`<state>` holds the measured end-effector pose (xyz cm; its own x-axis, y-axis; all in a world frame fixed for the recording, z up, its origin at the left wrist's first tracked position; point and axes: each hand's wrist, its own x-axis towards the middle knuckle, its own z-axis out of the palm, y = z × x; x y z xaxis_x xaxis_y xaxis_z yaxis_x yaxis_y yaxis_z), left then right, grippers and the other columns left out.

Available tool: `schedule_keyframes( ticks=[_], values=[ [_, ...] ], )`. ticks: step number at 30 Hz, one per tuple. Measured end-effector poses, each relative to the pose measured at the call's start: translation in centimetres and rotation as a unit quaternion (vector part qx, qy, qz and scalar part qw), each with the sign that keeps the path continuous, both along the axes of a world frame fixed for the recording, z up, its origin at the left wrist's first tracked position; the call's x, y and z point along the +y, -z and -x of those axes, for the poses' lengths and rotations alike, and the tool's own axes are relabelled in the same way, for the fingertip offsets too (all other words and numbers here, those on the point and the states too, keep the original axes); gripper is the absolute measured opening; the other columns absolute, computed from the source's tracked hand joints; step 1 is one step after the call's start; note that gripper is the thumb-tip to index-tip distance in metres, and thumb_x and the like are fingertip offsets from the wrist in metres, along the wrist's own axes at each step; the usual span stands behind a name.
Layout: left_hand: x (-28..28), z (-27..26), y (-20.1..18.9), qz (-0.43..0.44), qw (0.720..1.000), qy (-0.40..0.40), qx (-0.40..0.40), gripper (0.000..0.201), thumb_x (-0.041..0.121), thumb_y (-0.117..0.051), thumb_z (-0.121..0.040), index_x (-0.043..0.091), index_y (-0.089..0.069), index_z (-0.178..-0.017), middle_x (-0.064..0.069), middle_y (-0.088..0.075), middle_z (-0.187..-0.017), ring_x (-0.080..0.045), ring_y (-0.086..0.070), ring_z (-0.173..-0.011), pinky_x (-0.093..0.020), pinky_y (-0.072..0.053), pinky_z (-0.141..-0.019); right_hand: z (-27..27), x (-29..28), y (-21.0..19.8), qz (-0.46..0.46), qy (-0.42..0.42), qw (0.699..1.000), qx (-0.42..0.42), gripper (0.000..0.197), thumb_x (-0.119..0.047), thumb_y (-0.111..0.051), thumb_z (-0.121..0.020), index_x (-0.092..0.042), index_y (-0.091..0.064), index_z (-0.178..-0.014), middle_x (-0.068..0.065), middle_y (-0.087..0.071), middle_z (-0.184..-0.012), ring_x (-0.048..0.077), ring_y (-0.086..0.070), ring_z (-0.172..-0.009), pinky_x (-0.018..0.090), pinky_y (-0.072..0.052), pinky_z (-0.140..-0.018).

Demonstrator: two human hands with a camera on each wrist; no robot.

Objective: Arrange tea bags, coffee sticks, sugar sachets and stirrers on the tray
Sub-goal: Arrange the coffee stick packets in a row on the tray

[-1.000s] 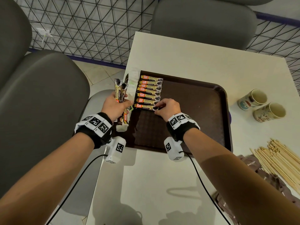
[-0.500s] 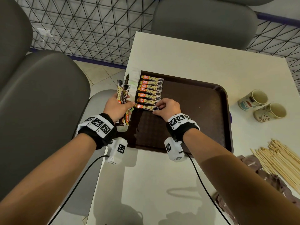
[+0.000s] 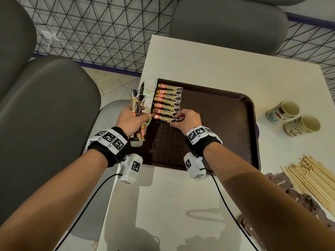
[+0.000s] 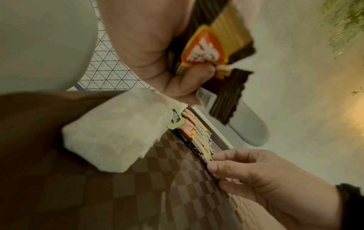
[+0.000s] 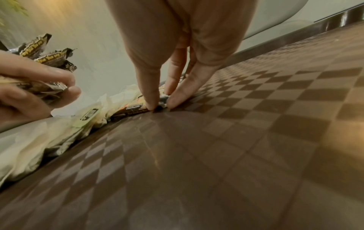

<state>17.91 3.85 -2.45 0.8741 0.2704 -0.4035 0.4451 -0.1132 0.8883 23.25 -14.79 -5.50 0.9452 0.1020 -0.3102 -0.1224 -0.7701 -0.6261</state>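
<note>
A dark brown tray lies on the white table. Several coffee sticks lie in a neat column at its far left, beside a row of white tea bags along the tray's left rim. My right hand pinches the right end of the nearest coffee stick between thumb and fingers, flat on the tray. My left hand grips a bundle of coffee sticks upright over the tray's left edge; the same bundle of coffee sticks shows in the left wrist view.
Wooden stirrers lie piled at the table's right edge over brown sachets. Two paper cups lie on their sides to the right of the tray. Grey chairs stand left of and behind the table.
The right hand has nudged the nearest stick slightly, still pinching its end. The left hand with its bundle has shifted a little toward the tray.
</note>
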Motion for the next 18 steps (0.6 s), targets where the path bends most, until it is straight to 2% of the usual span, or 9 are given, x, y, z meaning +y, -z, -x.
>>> schedule_keyframes(
  ticks=[4,12,18],
  values=[
    [0.0,0.0,0.0,0.008,1.000,-0.002,-0.004,0.020,0.008,-0.069,-0.085,0.018,-0.052,-0.090,0.000,-0.061,-0.078,-0.002,-0.057,-0.041,-0.015,-0.046,-0.042,-0.1,0.0,0.1,0.002,0.001,1.000,0.002,0.025,-0.023,-0.079,-0.073,-0.015,-0.068,-0.094,0.003,-0.064,-0.104,0.006,-0.055,-0.084,0.018,-0.043,-0.073],
    [0.4,0.1,0.1,0.002,1.000,-0.009,-0.010,0.022,0.007,-0.070,-0.083,0.020,-0.052,-0.086,-0.001,-0.063,-0.078,-0.003,-0.058,-0.043,-0.014,-0.045,-0.043,0.2,0.0,-0.1,0.001,0.001,1.000,-0.025,0.029,-0.026,-0.080,-0.072,-0.015,-0.066,-0.095,0.003,-0.062,-0.105,0.007,-0.055,-0.086,0.019,-0.043,-0.073],
    [0.1,0.3,0.0,0.005,1.000,0.006,-0.011,0.018,0.010,-0.069,-0.085,0.018,-0.054,-0.089,-0.002,-0.062,-0.079,-0.007,-0.059,-0.045,-0.017,-0.048,-0.044,0.9,1.4,-1.8,-0.103,-0.009,0.994,-0.038,0.021,-0.031,-0.074,-0.079,-0.015,-0.067,-0.091,-0.001,-0.063,-0.080,0.008,-0.057,-0.072,0.017,-0.047,-0.068]
  ],
)
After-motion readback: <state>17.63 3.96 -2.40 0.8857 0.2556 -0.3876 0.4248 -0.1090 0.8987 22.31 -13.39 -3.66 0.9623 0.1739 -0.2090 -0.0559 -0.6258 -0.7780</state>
